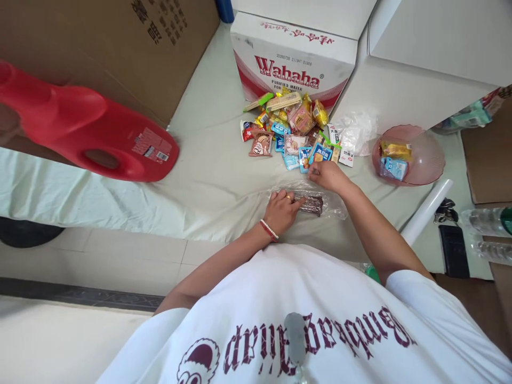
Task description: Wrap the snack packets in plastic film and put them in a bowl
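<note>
A clear plastic bag (334, 205) lies near the front edge of the cloth-covered surface, with a dark brown wrapped snack bar (314, 205) in it. My left hand (281, 210) grips the bag's left end, its index finger reaching over the bar. Just beyond the bag, my right hand (327, 175) has its fingers pinched at the lower edge of a blue snack packet (321, 153). That packet is at the front of a pile of mixed snacks, among them a brown round-printed packet (261, 145) and a pink-wrapped snack (301, 118). My right fingertips are partly hidden.
A Wahaha water carton (294, 58) stands behind the pile. To the right are a crumpled clear bag (358, 133), a pink bowl (430, 157) with a few packets, a white roll (428, 210) and a black phone (454, 250). A large red jug (92, 128) lies at left.
</note>
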Demonstrator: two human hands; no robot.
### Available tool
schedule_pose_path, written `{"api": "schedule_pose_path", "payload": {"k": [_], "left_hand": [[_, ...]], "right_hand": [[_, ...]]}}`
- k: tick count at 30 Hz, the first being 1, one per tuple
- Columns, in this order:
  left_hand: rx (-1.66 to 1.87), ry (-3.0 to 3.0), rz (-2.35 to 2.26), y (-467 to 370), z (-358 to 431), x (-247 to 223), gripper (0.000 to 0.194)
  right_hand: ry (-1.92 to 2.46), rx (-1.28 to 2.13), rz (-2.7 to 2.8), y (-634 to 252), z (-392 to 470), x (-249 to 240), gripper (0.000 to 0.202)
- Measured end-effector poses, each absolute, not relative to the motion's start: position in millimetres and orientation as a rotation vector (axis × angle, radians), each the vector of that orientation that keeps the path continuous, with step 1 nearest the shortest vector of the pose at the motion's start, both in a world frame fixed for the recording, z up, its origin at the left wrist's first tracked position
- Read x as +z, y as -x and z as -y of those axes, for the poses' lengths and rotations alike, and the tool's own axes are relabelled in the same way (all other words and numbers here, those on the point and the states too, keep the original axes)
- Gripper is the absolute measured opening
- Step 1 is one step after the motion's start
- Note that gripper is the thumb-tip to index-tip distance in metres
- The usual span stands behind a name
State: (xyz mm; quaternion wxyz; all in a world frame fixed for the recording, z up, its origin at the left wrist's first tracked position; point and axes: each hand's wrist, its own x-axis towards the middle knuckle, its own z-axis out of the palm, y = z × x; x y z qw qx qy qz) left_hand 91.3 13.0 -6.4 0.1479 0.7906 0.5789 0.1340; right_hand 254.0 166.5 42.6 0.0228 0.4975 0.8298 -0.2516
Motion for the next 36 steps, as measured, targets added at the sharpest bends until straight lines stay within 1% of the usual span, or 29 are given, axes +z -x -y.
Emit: {"api": "schedule_pose_path", "payload": {"k": [1,3,5,7,9,12,14,16,18,20,21,23,25,28,31,32,34,36], "left_hand": [[0.382,-2.260,-1.680,-92.3,-14.8,-9.0,0.042],[0.384,-2.237,-1.694,-91.6,-15.8,-12.5,0.042],[0.389,-2.217,-1.702,-88.6,-15.0,-15.3,0.039],[0.413,-2.192,-1.691,-83.1,-13.9,-19.1,0.036],[0.494,-2.152,-1.626,-74.3,-12.4,-24.1,0.033],[0.753,-1.949,-1.613,-55.9,-11.0,-30.4,0.031],[0.964,-1.669,-1.829,-43.9,-13.3,-31.1,0.034],[1.090,-1.415,-2.068,-36.3,-18.9,-28.9,0.042],[1.040,-1.403,-2.163,-34.9,-24.9,-25.0,0.046],[0.836,-1.581,-2.115,-38.1,-27.1,-20.4,0.048],[0.733,-1.667,-2.060,-40.5,-26.2,-17.8,0.047],[0.628,-1.738,-1.947,-45.3,-20.9,-11.3,0.033],[0.670,-1.678,-1.888,-50.3,-14.2,-2.9,0.024],[0.755,-1.586,-1.854,-64.0,-9.0,9.9,0.024],[0.712,-1.726,-1.736,-86.6,-11.7,14.9,0.015],[0.662,-1.809,-1.698,-94.3,-13.2,14.3,0.016],[0.523,-1.979,-1.657,-106.9,-14.6,10.8,0.027],[0.391,-2.116,-1.653,-114.4,-12.8,6.0,0.035]], "right_hand": [[-1.462,-0.846,-2.634,-256.0,-162.0,46.3,0.019],[-1.235,-0.921,-2.800,-263.9,-145.6,52.5,0.021],[-0.976,-0.907,-2.886,-273.4,-122.9,53.6,0.025],[-0.825,-0.845,-2.879,-281.6,-100.1,48.3,0.028],[-0.828,-0.809,-2.856,-286.8,-81.6,38.9,0.030],[-0.928,-0.798,-2.861,-288.5,-64.5,25.7,0.032],[-1.002,-0.763,-2.860,-286.7,-58.3,21.0,0.033],[-1.057,-0.728,-2.853,-284.3,-54.4,19.5,0.034],[-1.092,-0.716,-2.845,-283.3,-52.3,19.8,0.033],[-1.103,-0.734,-2.856,-284.4,-52.0,19.9,0.032],[-1.103,-0.753,-2.872,-285.5,-52.3,19.7,0.031],[-1.095,-0.803,-2.909,-287.9,-53.5,18.0,0.031],[-1.088,-0.838,-2.930,-288.6,-54.7,15.1,0.031],[-1.093,-0.856,-2.929,-285.9,-55.5,10.3,0.033],[-1.112,-0.889,-2.947,-283.9,-54.8,8.1,0.032],[-1.104,-0.919,-2.963,-284.9,-54.3,8.3,0.030],[-1.072,-1.031,-2.996,-290.3,-52.8,9.2,0.028],[-1.189,-1.134,-3.009,-299.2,-50.4,9.2,0.028]]}}
